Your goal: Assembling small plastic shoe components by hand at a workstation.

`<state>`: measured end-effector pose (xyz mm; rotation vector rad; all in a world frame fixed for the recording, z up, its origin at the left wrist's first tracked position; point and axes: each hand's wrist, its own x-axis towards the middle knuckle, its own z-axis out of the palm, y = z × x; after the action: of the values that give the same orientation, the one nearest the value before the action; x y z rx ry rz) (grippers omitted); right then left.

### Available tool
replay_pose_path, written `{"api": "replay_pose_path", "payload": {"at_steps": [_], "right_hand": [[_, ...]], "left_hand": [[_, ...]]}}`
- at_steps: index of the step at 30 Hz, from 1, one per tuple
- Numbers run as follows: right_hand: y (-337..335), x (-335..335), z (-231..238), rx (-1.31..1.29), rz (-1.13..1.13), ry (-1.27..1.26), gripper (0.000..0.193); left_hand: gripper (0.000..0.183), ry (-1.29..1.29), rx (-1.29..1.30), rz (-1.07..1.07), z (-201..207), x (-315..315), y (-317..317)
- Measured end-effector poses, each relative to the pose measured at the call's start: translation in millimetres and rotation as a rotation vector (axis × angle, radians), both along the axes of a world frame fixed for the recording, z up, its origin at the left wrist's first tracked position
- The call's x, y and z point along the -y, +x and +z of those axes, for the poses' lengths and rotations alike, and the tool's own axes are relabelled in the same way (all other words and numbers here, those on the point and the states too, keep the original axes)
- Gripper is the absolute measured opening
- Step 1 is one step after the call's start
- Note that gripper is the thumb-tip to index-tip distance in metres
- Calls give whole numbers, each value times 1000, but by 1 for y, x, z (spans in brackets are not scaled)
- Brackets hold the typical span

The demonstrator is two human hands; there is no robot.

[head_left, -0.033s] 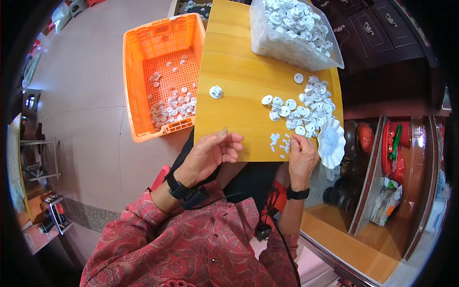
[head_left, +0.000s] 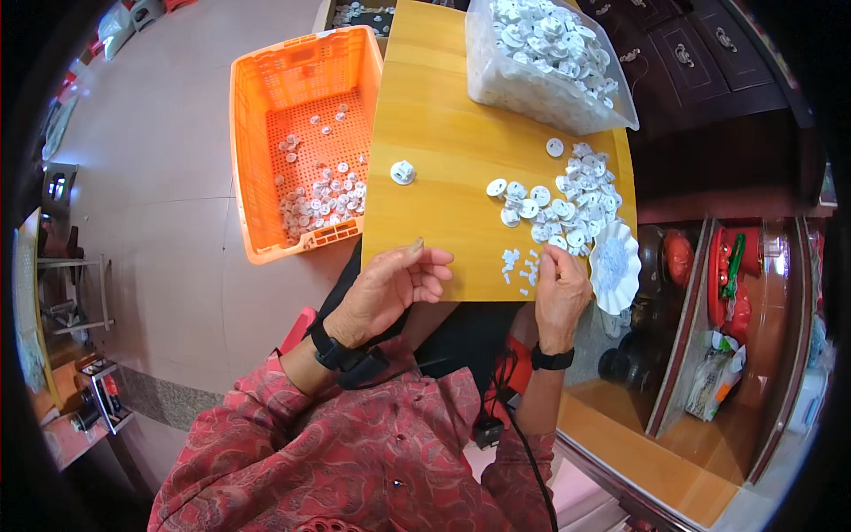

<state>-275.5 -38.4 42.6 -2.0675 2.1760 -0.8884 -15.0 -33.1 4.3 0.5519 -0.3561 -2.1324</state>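
Note:
My left hand [head_left: 390, 288] is held at the table's near edge, palm turned inward, fingers loosely bent and apart, with nothing in it. At the right, my right hand [head_left: 562, 297] has its thumb and fingers pinched together beside a scatter of tiny white plastic pegs [head_left: 532, 269]; whatever lies in the pinch is too small to tell. Just beyond that hand spreads a heap of white round plastic parts [head_left: 581, 199]. A fluted white dish [head_left: 613, 297] of tiny pale pieces stands close to its right. One white round part [head_left: 402, 172] sits alone at the table's left side.
An orange plastic crate [head_left: 257, 226] with several white parts inside stands left of the yellow wooden table [head_left: 443, 115]. A translucent tub [head_left: 523, 95], heaped with white parts, occupies the far right. Dark drawers [head_left: 700, 53] and an open cabinet [head_left: 683, 337] flank the table's right.

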Motion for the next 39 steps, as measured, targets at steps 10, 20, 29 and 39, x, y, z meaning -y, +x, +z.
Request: {"api": "replay_pose_path", "payload": {"at_steps": [10,20,29,39], "right_hand": [[50,66,0,47,239,-50,25],[60,70,-11,-266,242,-64,16],[96,-25,6,200,373,2,19],[65,-63,4,328,121,149,21]], "left_hand": [[44,13,-42,-5,-7,0,4],[42,2,-32,-49,-7,1,5],[37,-64,16,42,-10,-6,-6],[33,-113,208,-118,-6,-8,3]]}}
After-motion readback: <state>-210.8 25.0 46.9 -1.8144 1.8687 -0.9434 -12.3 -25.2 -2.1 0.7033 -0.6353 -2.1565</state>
